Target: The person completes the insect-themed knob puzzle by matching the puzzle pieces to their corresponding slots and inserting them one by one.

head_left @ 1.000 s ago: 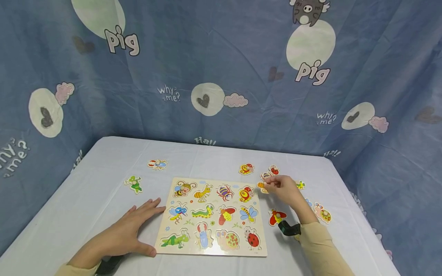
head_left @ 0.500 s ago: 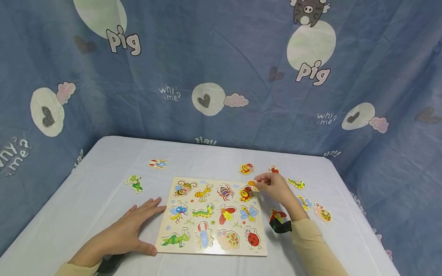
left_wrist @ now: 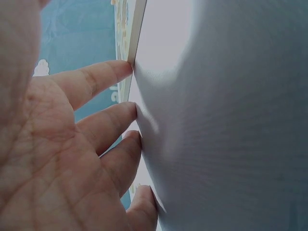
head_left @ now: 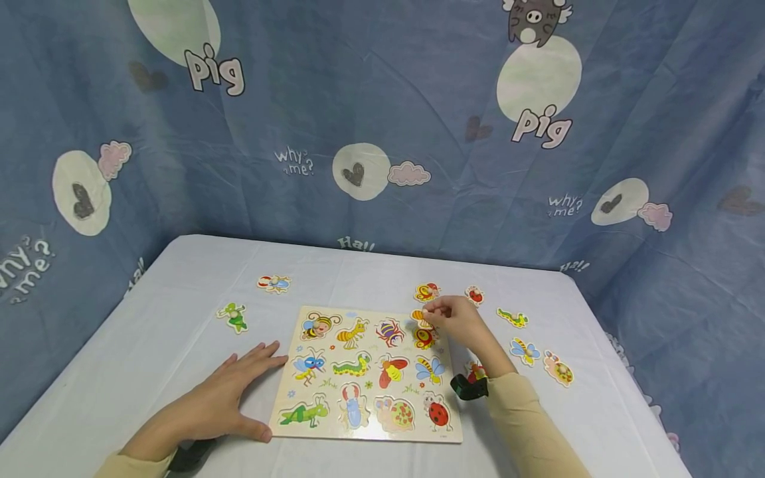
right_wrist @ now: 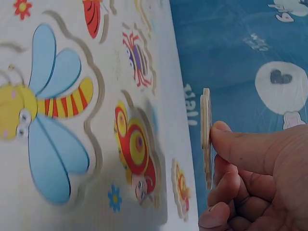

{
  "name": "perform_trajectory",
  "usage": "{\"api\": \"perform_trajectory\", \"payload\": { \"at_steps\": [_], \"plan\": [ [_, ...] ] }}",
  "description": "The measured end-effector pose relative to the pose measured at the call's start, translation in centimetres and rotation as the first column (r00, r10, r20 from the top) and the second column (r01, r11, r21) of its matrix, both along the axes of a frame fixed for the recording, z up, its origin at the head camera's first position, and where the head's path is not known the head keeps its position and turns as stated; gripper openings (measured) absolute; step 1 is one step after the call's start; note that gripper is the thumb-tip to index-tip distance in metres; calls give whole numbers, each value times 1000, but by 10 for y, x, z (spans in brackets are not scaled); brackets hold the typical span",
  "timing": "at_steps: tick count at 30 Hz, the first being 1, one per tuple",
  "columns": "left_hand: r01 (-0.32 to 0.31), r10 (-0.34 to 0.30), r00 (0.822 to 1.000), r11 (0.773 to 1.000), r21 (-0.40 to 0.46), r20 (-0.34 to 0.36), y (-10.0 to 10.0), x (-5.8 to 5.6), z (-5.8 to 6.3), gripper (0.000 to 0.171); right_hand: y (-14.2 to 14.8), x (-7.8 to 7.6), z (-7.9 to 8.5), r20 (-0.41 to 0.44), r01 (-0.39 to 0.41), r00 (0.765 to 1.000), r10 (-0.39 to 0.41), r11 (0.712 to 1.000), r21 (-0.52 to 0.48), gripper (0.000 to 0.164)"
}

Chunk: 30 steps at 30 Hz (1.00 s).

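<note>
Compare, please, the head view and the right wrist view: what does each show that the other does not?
Only the head view shows the left hand and the green grasshopper piece. Only the right wrist view shows the held piece edge-on. Both show the right hand holding that piece, the puzzle board and the loose butterfly piece.

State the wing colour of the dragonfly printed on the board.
The wings are light blue, clearest in the right wrist view.

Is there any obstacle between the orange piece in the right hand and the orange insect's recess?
I see no obstacle between the orange piece and the orange insect's recess; only the sunken spider recess lies between.
</note>
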State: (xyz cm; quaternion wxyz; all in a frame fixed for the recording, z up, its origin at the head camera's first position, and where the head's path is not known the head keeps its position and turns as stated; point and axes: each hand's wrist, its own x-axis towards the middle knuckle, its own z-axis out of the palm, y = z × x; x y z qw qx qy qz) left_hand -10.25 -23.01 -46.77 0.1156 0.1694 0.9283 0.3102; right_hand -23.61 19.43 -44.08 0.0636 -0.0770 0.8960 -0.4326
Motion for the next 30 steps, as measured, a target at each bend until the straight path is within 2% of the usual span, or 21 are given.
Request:
{"api": "perform_trajectory", "payload": {
  "at_steps": [11, 30],
  "plan": [
    [7, -7, 1000, 1000, 0, -2, -1, 0, 0, 123, -22, -1, -2, -27, -31, 999, 32, 999, 31, 14],
    [6, -6, 1000, 1000, -5, 17, 0, -1, 0, 124, -53, 0, -10, 9, -112, 994, 112, 993, -22, 12]
  ]
}}
